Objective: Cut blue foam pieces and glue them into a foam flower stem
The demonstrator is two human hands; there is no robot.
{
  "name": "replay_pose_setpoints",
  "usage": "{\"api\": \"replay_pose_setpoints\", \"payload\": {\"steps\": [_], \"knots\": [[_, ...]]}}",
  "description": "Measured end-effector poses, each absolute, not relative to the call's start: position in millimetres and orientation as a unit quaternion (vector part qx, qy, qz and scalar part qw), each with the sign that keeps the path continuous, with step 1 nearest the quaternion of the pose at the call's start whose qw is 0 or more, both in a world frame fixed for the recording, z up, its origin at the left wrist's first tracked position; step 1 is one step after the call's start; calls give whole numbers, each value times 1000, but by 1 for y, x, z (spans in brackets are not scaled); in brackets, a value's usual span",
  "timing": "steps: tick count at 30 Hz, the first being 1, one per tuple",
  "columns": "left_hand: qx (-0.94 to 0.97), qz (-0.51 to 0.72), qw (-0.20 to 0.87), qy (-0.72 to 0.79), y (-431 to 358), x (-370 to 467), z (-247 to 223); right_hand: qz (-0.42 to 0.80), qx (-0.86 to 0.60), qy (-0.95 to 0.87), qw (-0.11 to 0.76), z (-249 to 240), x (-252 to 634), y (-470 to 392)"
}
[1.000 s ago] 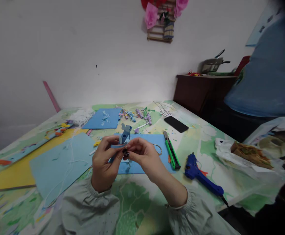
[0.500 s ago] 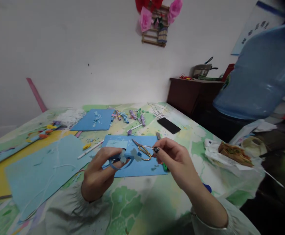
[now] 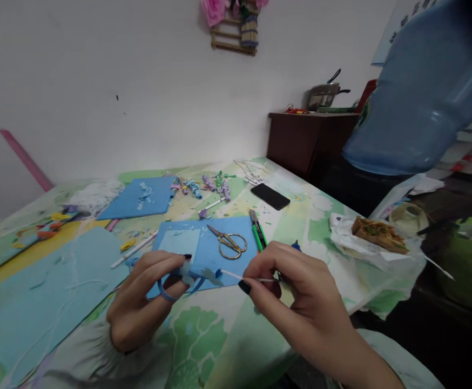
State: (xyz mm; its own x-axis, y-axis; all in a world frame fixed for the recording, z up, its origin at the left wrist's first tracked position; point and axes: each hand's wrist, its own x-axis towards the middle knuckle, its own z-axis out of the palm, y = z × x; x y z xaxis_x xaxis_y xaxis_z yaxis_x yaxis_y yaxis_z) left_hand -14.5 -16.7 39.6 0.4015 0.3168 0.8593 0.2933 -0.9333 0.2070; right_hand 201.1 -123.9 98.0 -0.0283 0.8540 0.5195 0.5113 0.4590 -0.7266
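Observation:
My left hand (image 3: 149,297) is closed around a rolled blue foam piece (image 3: 207,272) with pale blue cut-out shapes and a looping blue strip on it. My right hand (image 3: 296,297) pinches a thin white cord (image 3: 231,274) between thumb and fingers. The cord spans from the roll's right end to my fingertips, and a short length shows past them. Just beyond my hands, gold-handled scissors (image 3: 231,246) lie on a blue foam sheet (image 3: 215,281), beside a lighter blue piece (image 3: 181,243). A green box cutter (image 3: 257,229) rests near the sheet's right edge.
A black phone (image 3: 270,196) lies farther back. Several small foam rolls (image 3: 193,188) and a blue foam sheet (image 3: 159,202) sit behind. Light blue sheets (image 3: 45,281) cover the left. Food in white wrapping (image 3: 377,235) and a large water bottle (image 3: 410,102) stand right.
My right hand has moved right and nearer, with more white cord showing between it and the roll. My left hand still holds the roll. The view has shifted slightly.

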Motion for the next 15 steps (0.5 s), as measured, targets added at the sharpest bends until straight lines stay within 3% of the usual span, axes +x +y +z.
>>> {"api": "replay_pose_setpoints", "payload": {"steps": [15], "knots": [[877,454,-30,154,-20,-20,45,212,-515,-685,470,90,198,-110]]}}
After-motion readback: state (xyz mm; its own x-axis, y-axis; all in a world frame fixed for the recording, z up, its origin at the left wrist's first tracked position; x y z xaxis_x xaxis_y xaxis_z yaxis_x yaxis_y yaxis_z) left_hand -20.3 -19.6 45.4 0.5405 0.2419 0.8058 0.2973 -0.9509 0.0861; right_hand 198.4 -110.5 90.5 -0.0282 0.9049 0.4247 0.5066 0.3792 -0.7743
